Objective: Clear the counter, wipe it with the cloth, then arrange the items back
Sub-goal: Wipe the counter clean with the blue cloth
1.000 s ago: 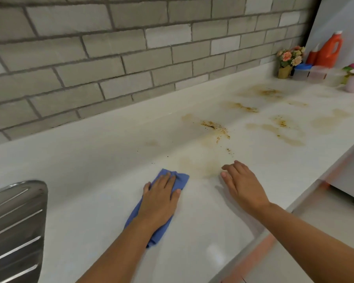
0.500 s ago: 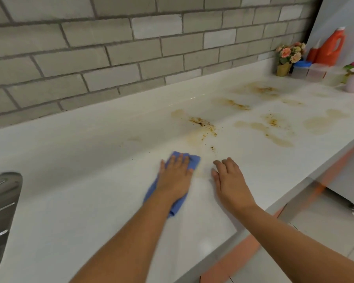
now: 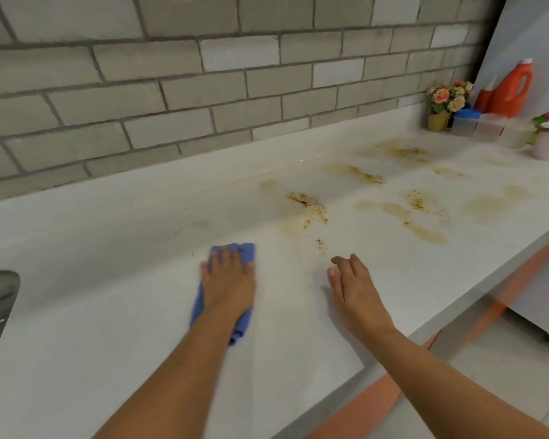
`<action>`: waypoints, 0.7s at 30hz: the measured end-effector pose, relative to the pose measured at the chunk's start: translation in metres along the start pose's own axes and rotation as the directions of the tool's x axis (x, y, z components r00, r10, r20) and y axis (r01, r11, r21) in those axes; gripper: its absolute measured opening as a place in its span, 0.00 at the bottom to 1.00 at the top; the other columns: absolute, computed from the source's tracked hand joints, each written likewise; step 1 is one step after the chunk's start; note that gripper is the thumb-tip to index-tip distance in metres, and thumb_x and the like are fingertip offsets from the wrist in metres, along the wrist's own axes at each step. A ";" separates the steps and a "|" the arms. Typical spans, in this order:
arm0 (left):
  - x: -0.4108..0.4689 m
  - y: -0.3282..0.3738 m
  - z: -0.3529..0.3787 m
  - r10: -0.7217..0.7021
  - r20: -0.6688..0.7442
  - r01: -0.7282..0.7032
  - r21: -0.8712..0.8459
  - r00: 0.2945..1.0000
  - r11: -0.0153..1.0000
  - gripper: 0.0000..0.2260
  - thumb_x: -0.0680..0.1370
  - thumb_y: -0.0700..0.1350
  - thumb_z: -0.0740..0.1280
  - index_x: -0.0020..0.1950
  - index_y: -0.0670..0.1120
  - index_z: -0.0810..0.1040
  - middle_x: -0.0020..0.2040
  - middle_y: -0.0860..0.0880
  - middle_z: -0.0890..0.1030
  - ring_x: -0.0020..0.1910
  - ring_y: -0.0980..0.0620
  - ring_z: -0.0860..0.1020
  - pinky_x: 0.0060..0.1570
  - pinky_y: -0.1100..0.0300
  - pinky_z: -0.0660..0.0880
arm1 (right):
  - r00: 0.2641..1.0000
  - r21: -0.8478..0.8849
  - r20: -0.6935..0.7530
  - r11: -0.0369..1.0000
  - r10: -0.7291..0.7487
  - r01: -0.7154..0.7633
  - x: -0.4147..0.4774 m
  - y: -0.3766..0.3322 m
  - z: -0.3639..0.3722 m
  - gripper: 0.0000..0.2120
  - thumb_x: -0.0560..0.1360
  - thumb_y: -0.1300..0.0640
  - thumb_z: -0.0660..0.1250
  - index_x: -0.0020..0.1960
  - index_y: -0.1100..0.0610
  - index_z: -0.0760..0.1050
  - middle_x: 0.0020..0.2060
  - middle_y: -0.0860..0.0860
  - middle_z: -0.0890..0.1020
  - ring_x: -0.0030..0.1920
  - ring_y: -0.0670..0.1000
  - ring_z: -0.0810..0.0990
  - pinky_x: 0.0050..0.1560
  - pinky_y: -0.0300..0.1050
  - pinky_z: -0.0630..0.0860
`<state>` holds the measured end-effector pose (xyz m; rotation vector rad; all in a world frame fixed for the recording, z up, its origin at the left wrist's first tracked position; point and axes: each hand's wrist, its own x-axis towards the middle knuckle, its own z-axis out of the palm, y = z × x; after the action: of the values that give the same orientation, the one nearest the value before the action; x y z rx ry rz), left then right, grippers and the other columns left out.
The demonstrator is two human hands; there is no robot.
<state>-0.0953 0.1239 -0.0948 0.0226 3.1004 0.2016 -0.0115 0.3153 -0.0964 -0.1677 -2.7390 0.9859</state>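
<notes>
A: Pressing the blue cloth (image 3: 247, 250) flat on the near counter (image 3: 108, 280) with the straight-fingered left hand (image 3: 229, 286)?
B: Yes; holding the right hand (image 3: 355, 289) open alongside, gripping nothing. Seeing flowers (image 3: 450, 96) in a far-right pot (image 3: 438, 122).

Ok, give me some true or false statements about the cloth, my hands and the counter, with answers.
The left hand presses flat on the blue cloth. True.
The right hand holds a sponge. False: it holds nothing, fingers straight, over the counter.
Brown stains lie to the right of the cloth. True.
The orange jug stands at the counter's left end. False: it stands at the far right end, near the flower pot.
</notes>
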 end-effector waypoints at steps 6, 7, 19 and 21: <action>-0.052 0.049 0.006 0.236 0.050 -0.212 -0.287 0.970 0.934 0.23 0.83 0.48 0.43 0.78 0.46 0.47 0.78 0.46 0.51 0.76 0.48 0.51 0.74 0.54 0.47 | 0.993 -0.144 -0.006 0.983 -0.114 0.112 -0.002 -0.003 -0.001 0.24 0.80 0.46 0.47 0.64 0.59 0.72 0.61 0.55 0.74 0.69 0.56 0.66 0.66 0.43 0.62; -0.050 0.042 -0.002 0.229 0.062 -0.173 -0.479 0.971 0.861 0.22 0.83 0.47 0.45 0.77 0.47 0.51 0.76 0.46 0.58 0.73 0.51 0.60 0.72 0.57 0.55 | 0.987 -0.164 -0.024 0.975 -0.157 0.152 -0.004 -0.010 -0.001 0.27 0.78 0.45 0.45 0.61 0.60 0.74 0.57 0.55 0.76 0.63 0.58 0.71 0.61 0.44 0.66; -0.005 -0.157 -0.042 -0.064 -0.267 -0.071 -0.469 0.962 0.880 0.19 0.82 0.46 0.54 0.74 0.48 0.63 0.76 0.49 0.60 0.75 0.50 0.57 0.73 0.60 0.50 | 0.954 -0.480 0.299 0.865 0.007 0.144 0.032 -0.116 0.102 0.31 0.81 0.43 0.42 0.76 0.59 0.38 0.76 0.59 0.42 0.76 0.57 0.41 0.75 0.52 0.39; 0.009 -0.182 -0.043 -0.074 -0.255 -0.045 -0.432 0.964 0.901 0.19 0.82 0.47 0.53 0.74 0.46 0.63 0.76 0.48 0.59 0.75 0.49 0.57 0.74 0.56 0.50 | 0.928 -0.418 0.363 0.876 -0.083 0.242 0.058 -0.117 0.107 0.29 0.82 0.45 0.43 0.77 0.58 0.39 0.77 0.54 0.43 0.77 0.52 0.41 0.75 0.48 0.40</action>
<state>-0.1083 -0.0619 -0.0758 -0.0442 3.2287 0.9693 -0.0976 0.1704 -0.0915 0.1787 -3.1914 0.3277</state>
